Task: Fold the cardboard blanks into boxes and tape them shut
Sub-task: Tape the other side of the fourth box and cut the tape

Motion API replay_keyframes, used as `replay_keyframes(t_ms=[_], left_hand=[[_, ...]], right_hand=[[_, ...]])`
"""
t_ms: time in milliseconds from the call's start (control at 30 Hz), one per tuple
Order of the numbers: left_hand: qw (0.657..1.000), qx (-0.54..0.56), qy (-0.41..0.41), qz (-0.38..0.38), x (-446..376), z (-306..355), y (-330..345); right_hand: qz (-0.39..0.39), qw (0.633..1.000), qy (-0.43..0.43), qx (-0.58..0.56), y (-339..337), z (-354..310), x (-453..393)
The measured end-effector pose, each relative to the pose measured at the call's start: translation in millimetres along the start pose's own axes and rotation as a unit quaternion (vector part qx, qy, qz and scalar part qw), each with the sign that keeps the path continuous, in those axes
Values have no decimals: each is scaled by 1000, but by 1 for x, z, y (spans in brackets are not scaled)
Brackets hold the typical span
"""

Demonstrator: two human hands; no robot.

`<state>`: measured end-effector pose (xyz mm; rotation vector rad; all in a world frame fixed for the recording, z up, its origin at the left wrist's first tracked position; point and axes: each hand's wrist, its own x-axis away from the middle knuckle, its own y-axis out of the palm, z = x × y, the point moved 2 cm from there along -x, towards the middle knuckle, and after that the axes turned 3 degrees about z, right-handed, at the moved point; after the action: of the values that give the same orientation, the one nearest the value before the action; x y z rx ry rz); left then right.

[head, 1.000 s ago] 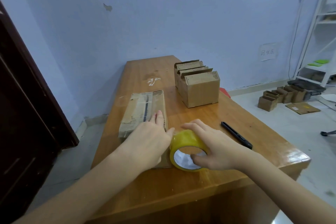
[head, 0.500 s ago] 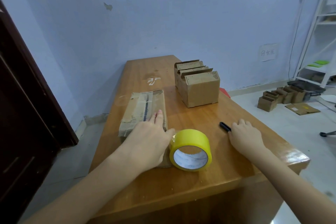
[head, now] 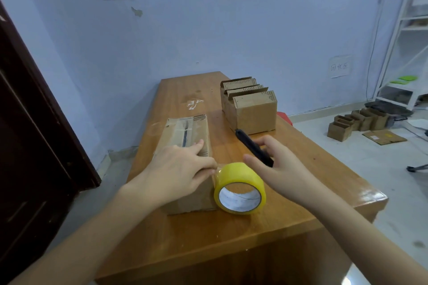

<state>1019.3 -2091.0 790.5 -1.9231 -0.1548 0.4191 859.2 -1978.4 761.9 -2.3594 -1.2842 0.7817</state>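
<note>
A long cardboard box [head: 185, 132] with clear tape along its top seam lies on the wooden table [head: 231, 227]. My left hand [head: 178, 169] rests flat on its near end, thumb at the edge by the tape. A yellow tape roll [head: 239, 187] stands on edge against the box's right side, a strip running from it onto the box. My right hand [head: 280, 169] holds a black cutter [head: 252, 146] lifted above the table, just behind the roll, its tip pointing away to the left.
Several folded cardboard boxes [head: 251, 106] stand in a row at the table's far right. More small boxes [head: 356, 122] and a flat blank [head: 384, 137] lie on the floor to the right, by a white shelf [head: 410, 37]. A dark door [head: 34, 134] is at the left.
My right hand let go of the tape roll, reached right to the black cutter on the table, picked it up and brought it back toward the roll. My left hand stayed on the box.
</note>
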Motion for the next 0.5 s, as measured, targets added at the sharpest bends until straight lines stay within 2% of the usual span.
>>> replay_keyframes(t_ms=[100, 133, 267, 333, 433, 500], left_hand=[[999, -16, -26, -22, -3, 3, -4], [998, -26, -38, -49, -4, 5, -6], [996, -23, -43, -81, -7, 11, -14], [995, -21, -38, -85, -5, 11, -10], [996, 22, -40, -74, 0, 6, -4], [995, 56, -70, -49, 1, -1, -2]], right_hand=[[-14, 980, 105, -168, 9, -3, 9], [-29, 971, 125, -200, 13, -4, 11], [-60, 963, 139, -225, 30, -12, 21], [-55, 964, 140, -217, 34, -10, 23], [-24, 990, 94, -105, 35, -8, 29], [-10, 996, 72, -53, 35, -8, 30]])
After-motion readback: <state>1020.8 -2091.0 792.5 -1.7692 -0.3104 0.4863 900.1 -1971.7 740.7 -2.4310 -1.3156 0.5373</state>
